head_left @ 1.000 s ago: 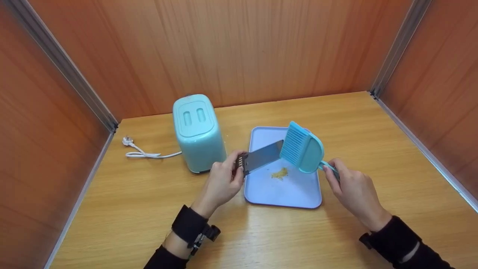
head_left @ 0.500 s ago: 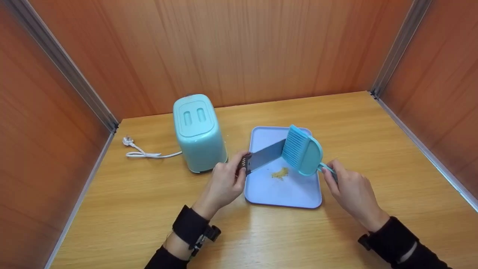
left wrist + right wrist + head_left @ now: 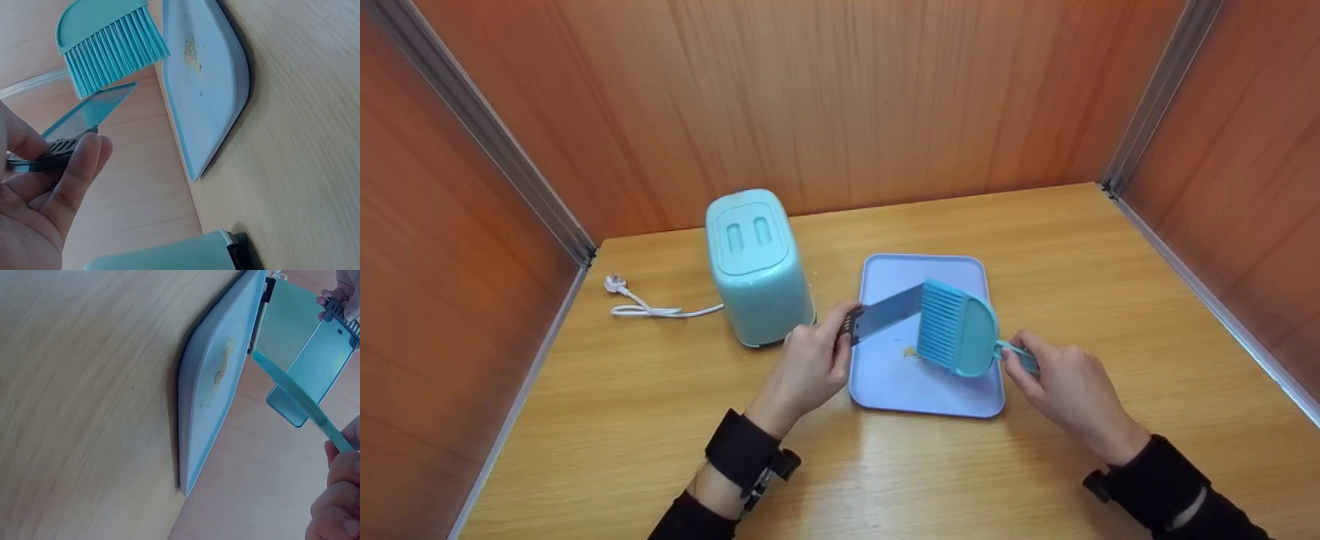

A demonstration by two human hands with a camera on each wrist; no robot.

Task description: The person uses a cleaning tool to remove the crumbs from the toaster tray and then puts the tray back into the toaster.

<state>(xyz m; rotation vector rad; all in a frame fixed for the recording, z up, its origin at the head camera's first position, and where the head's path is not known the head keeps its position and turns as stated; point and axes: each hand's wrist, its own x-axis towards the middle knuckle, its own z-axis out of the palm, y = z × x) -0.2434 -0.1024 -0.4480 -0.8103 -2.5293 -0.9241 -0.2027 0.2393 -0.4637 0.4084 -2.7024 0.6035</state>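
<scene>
My left hand pinches the dark slotted end of a flat metal crumb tray. That tray is tilted above the lilac serving tray. In my right hand I grip the handle of a teal brush. Its bristles stand close to the crumb tray's far end in the left wrist view; whether they touch cannot be told. A small heap of yellowish crumbs lies on the lilac tray, partly hidden by the brush in the head view.
A mint toaster with a lid on top stands left of the lilac tray, near my left hand. Its white cord and plug lie further left. Wooden panels enclose the table at the back and sides.
The brush has swung down and toward me, so its bristles cover part of the crumb heap in the head view. My left hand and the crumb tray have shifted only slightly.
</scene>
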